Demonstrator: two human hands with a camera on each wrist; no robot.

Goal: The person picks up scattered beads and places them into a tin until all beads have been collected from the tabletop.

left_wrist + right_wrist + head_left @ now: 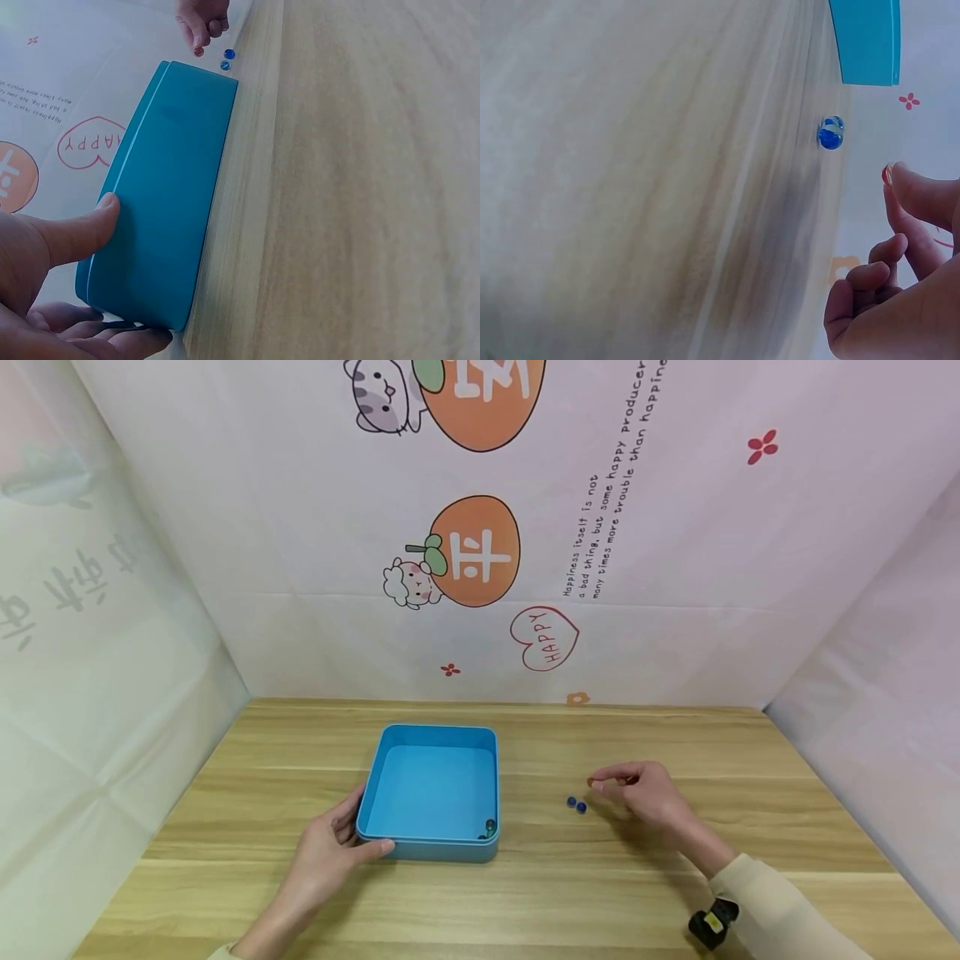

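Observation:
A square, open-topped blue box (427,850) stands on the table. At its near left corner my left hand (322,860) grips it, thumb on the front wall and fingers round the left side, as the left wrist view also shows. To the right of the box, my right hand (651,793) pinches a red and clear marble (887,175) between thumb and fingertip, above the tabletop. Two blue marbles, one (572,802) beside the other (581,807), lie on the wood just left of that hand. Inside the box, dark greenish marbles (491,825) sit in the near right corner.
The wood-grain table (570,893) ends at the back against a white printed cloth (315,635) with fruit and animal pictures. More white cloth hangs at the left (112,693) and the right (892,635). A small black device (712,925) sits at my right wrist.

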